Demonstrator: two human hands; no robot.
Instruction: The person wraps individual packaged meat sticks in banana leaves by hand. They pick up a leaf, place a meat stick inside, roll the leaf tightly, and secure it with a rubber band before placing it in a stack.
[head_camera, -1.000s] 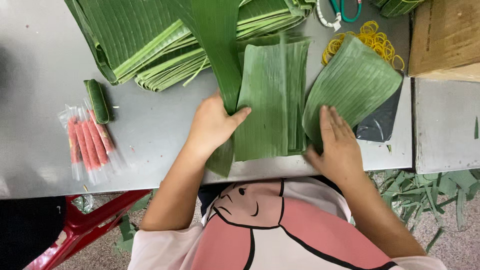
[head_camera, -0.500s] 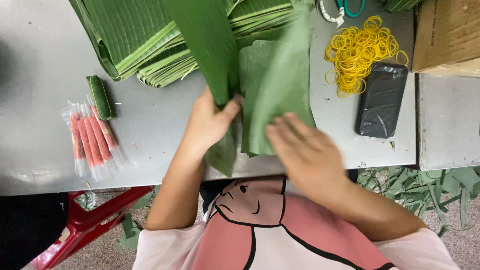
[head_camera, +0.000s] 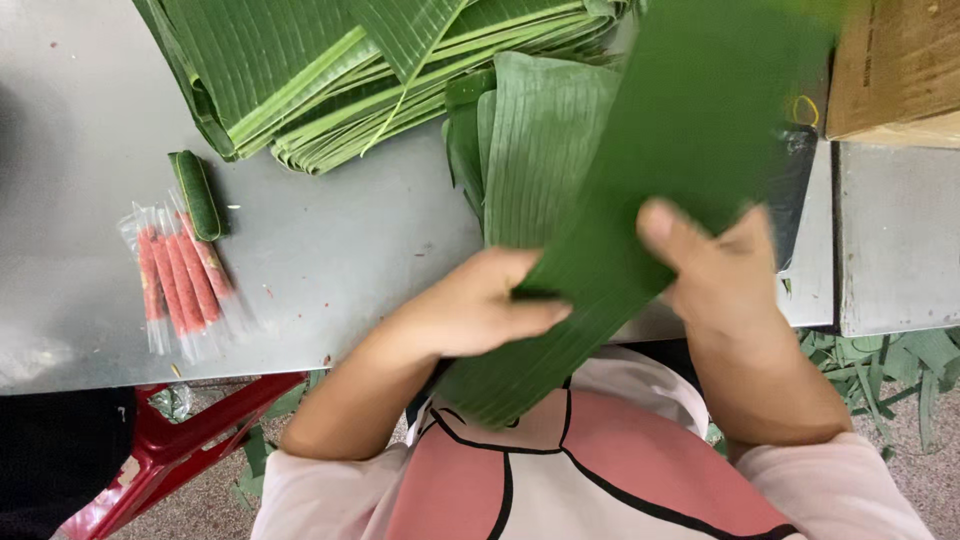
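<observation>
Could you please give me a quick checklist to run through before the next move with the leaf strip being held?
1. Left hand has a grip on the banana leaf strip: ok, fingers lie across its lower part.
2. Right hand has a grip on the strip: ok, thumb pressed on its face.
3. Strip lifted off the grey table: ok, it slants up toward the camera.
4. Cut leaf pieces beneath lie flat: ok.
5. Wrapped green roll and packets of red sticks sit apart from the hands: ok.
6. Strip free of tears: cannot tell, upper end is blurred.
</observation>
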